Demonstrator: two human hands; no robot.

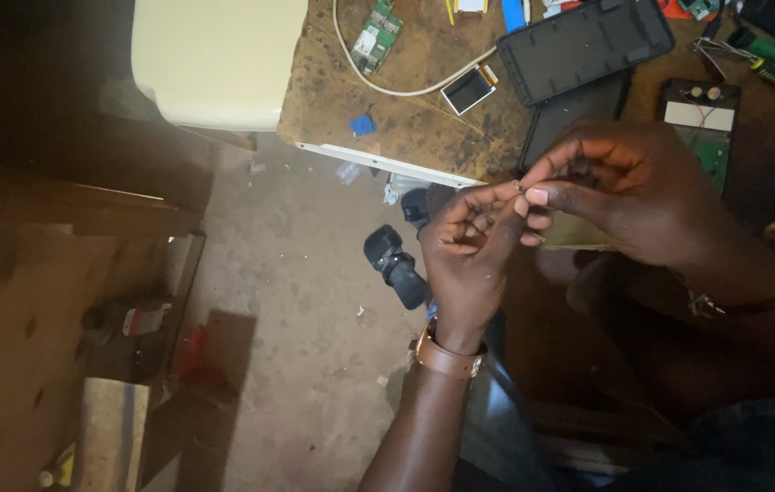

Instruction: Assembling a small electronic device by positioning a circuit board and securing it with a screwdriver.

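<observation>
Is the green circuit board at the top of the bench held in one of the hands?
No, the green circuit board lies on the bench, far from the left hand and the right hand, which meet below.

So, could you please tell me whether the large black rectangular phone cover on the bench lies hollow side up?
Hollow side up: the black rectangular phone cover shows its raised rim around a recessed inside.

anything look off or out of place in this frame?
Mostly clutter. A bare green circuit board lies loose on the scarred, stained worktop beside a detached small screen. A black strapped object lies on the floor below. Both hands pinch something too small to identify.
</observation>
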